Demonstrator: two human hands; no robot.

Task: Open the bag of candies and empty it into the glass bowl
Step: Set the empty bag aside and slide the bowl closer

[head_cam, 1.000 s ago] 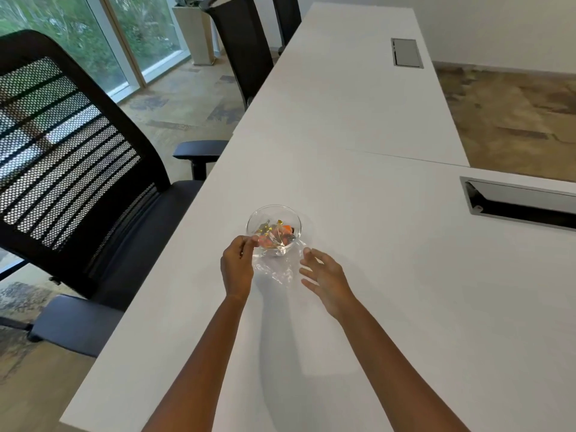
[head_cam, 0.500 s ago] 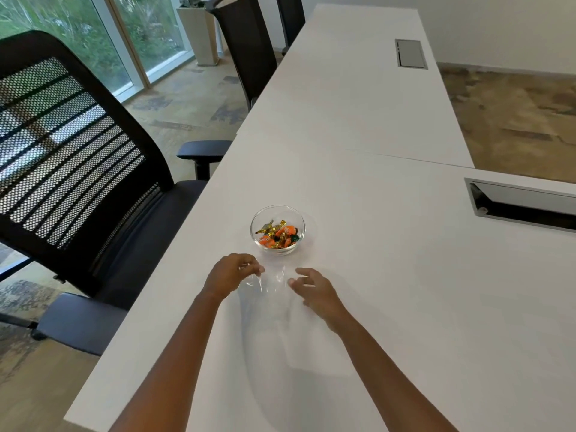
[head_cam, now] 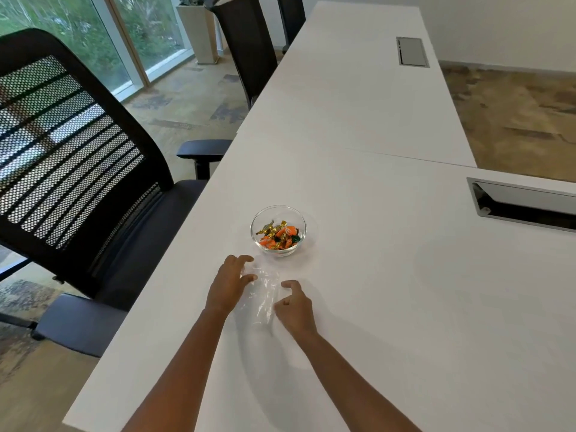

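Fingers (head_cam: 246, 260) of left hand (head_cam: 229, 283) spread, tips on clear bag (head_cam: 260, 294). Right hand (head_cam: 294, 308) fingers curled loose, touching bag's other side; real grip cannot tell. White desk (head_cam: 389, 275) long. Black chair (head_cam: 71, 169) by left edge. Empty bag flat on desk between hands, near left edge. Glass bowl (head_cam: 279, 230) just past bag. Candies (head_cam: 279, 235) in bowl: orange, gold, green.
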